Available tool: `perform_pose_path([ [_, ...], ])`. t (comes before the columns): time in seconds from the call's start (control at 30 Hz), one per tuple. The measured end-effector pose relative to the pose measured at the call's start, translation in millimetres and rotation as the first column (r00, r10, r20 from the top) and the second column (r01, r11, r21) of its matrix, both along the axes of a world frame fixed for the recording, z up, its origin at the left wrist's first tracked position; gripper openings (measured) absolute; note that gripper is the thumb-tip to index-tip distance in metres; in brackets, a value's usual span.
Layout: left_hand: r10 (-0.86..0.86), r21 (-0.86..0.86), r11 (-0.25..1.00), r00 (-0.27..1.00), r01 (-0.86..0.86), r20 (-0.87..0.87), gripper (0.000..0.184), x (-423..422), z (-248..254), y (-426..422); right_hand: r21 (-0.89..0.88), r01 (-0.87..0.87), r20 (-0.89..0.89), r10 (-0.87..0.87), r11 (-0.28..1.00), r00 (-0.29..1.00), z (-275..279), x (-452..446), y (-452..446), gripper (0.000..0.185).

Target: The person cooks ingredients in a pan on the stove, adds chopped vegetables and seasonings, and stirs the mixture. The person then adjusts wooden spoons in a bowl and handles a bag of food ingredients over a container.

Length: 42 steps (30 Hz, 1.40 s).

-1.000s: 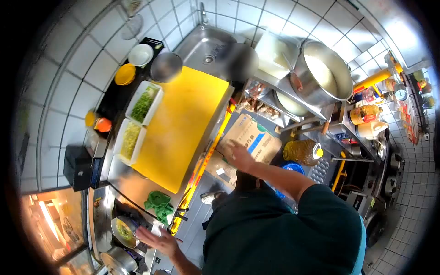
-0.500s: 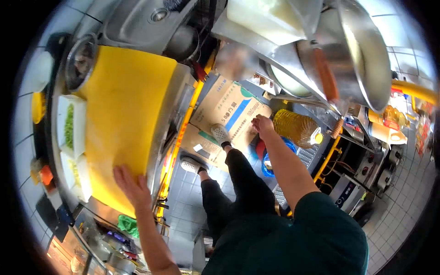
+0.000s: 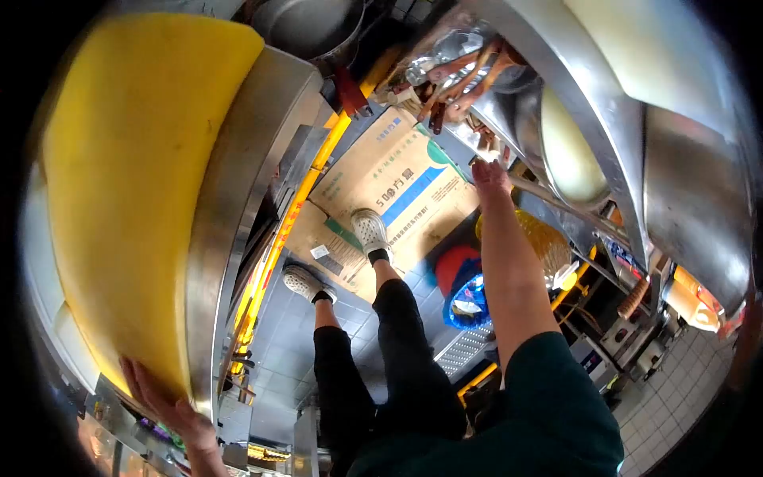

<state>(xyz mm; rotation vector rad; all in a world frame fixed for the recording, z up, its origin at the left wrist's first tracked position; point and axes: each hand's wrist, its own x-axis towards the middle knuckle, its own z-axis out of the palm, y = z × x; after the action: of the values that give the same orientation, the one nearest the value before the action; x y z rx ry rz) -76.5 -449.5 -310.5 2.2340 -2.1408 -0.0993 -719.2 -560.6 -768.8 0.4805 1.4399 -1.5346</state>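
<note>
— Right hand (image 3: 491, 176) and left hand (image 3: 179, 417) now sit elsewhere in the frame: the right is higher, the left lower. State the position of each.

— Right hand: right of centre, beside the lower pot (image 3: 528, 127) and past the right edge of the flattened cardboard box (image 3: 429, 203). Its fingers look bent; whether they grip anything cannot be determined.

— State the left hand's condition.

— Open, fingers extended, at the lower end of the yellow cutting board (image 3: 135, 175), left of frame. Firm contact is not confirmed.

— What does the change mean?

— The hands are farther apart: one remains by the board, the other is nearest the pot. The oil jug (image 3: 548, 246) lies behind the right forearm; one clog (image 3: 369, 228) rests on the cardboard.
</note>
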Motion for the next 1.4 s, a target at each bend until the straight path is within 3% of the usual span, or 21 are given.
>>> perform_pose_path([
  [0.03, -0.017, 0.028, 0.999, 0.999, 0.016, 0.05, 0.082, -1, 1, -2, -0.045, 0.008, -0.012, -0.008, 0.999, 1.0, -20, -15, -3, 0.037],
  [0.07, -0.019, 0.017, 1.0, 0.999, 0.019, 0.046, 0.082, 8, -2, 4, -0.091, 0.015, -0.023, -0.017, 0.996, 1.0, -38, -28, -7, 0.041],
  [0.17, -0.007, 0.007, 1.0, 1.0, 0.007, 0.031, 0.084, 9, -4, 5, -0.267, 0.175, -0.027, -0.189, 0.948, 0.982, -33, -13, -35, 0.044],
  [0.2, -0.018, 0.02, 1.0, 0.998, 0.017, 0.054, 0.083, 9, -4, 4, -0.306, 0.232, 0.09, -0.215, 0.923, 0.973, -48, -23, -30, 0.053],
  [0.23, -0.029, 0.032, 0.999, 0.997, 0.027, 0.075, 0.082, 11, -4, 6, -0.239, 0.308, -0.013, -0.32, 0.921, 0.947, -18, 1, -45, 0.037],
  [0.3, -0.057, 0.057, 0.997, 0.993, 0.051, 0.105, 0.08, 16, -2, 7, -0.361, 0.37, 0.267, -0.285, 0.856, 0.921, -22, -8, -45, 0.031],
  [0.33, -0.071, 0.072, 0.995, 0.991, 0.063, 0.112, 0.08, 19, 0, 8, -0.353, 0.334, 0.234, -0.263, 0.874, 0.936, -29, -12, -47, 0.041],
  [0.5, -0.088, 0.082, 0.994, 0.986, 0.077, 0.14, 0.078, 31, 0, 12, -0.417, 0.221, 0.13, -0.182, 0.882, 0.975, -33, -18, -45, 0.035],
  [0.57, -0.098, 0.046, 0.995, 0.982, 0.092, 0.161, 0.086, 39, -2, 14, -0.467, 0.222, 0.134, -0.18, 0.856, 0.975, -30, -17, -45, 0.032],
  [0.67, -0.124, 0.004, 0.992, 0.985, 0.125, 0.122, 0.091, 52, -8, 17, -0.448, 0.283, 0.07, -0.282, 0.848, 0.957, -22, -11, -48, 0.024],
  [0.77, -0.076, 0.041, 0.997, 0.992, 0.072, 0.097, 0.085, 30, -4, 12, -0.407, 0.298, 0.151, -0.258, 0.864, 0.954, -33, -27, -19, 0.016],
  [0.87, -0.067, 0.069, 0.996, 0.993, 0.06, 0.098, 0.081, 20, -1, 9, -0.359, 0.425, 0.185, -0.383, 0.831, 0.905, -17, -24, 7, 0.018],
  [0.9, -0.078, 0.071, 0.995, 0.992, 0.071, 0.096, 0.081, 19, 0, 8, -0.488, 0.29, 0.009, -0.328, 0.823, 0.945, 7, -3, 15, 0.013],
  [0.97, -0.09, 0.057, 0.995, 0.993, 0.086, 0.074, 0.081, 7, 1, 1, -0.339, 0.406, 0.185, -0.363, 0.849, 0.913, -1, -10, 54, 0.012],
  [1.03, -0.087, 0.063, 0.995, 0.992, 0.082, 0.086, 0.081, 8, 1, 2, -0.278, 0.416, 0.157, -0.387, 0.866, 0.909, 27, 18, 88, 0.012],
  [1.1, -0.045, 0.0, 0.999, 0.998, 0.045, -0.047, 0.082, 5, -3, 2, -0.308, 0.318, 0.083, -0.308, 0.897, 0.948, 46, 45, 131, 0.008],
  [1.17, -0.017, -0.031, 0.999, 0.988, 0.012, -0.152, 0.082, -2, -2, 1, -0.201, 0.287, 0.091, -0.274, 0.937, 0.958, 81, 74, 191, 0.003],
  [1.23, -0.042, -0.071, 0.997, 0.983, 0.029, -0.179, 0.081, -1, -2, 1, -0.11, 0.217, 0.103, -0.206, 0.97, 0.973, 123, 103, 227, 0.02],
  [1.3, -0.075, -0.025, 0.997, 0.983, 0.072, -0.165, 0.079, 5, 3, 0, -0.156, -0.028, 0.01, 0.03, 0.987, 1.0, 201, 139, 233, 0.041],
  [1.37, -0.119, -0.1, 0.989, 0.984, 0.106, -0.132, 0.08, 19, -12, 10, -0.201, -0.143, 0.083, 0.163, 0.969, 0.983, 278, 170, 244, 0.054],
  [1.4, -0.136, -0.132, 0.984, 0.983, 0.12, -0.12, 0.075, 18, -3, 11, -0.197, -0.254, 0.079, 0.273, 0.947, 0.959, 311, 183, 250, 0.048],
])
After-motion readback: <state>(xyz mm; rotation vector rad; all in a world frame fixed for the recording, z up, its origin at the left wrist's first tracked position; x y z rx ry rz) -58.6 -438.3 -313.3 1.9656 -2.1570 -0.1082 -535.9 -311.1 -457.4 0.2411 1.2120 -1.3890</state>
